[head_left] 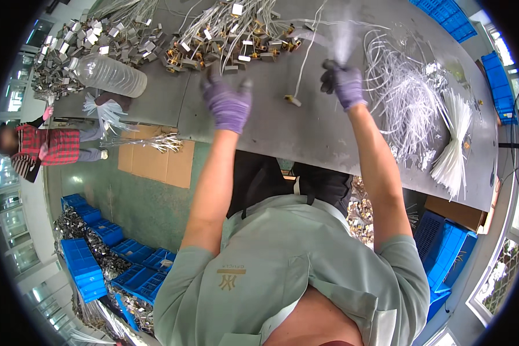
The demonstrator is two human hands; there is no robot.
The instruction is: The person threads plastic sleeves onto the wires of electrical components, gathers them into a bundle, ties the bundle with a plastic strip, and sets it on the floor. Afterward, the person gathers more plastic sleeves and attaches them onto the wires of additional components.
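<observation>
My left hand [226,105], in a purple glove with dark fingertips, hovers over the grey table just below a heap of small metal-cased parts with wires [230,49]. Its thumb stands apart from the fingers, which blur slightly, and nothing shows in it. My right hand [346,85], gloved alike, has its fingers closed round a bundle of thin whitish strips [344,43], smeared by motion, pointing away from me. Between both hands lies a single wire with a small connector part [293,100]. Right of my right hand spreads a loose tangle of clear strands [406,106].
A clear plastic bottle [112,76] lies left by another metal parts heap [138,41]. A fanned white strip bundle [454,147] rests near the table's right edge. Blue crates [83,268] stand lower left. A person in a red checked garment [60,146] stands at far left.
</observation>
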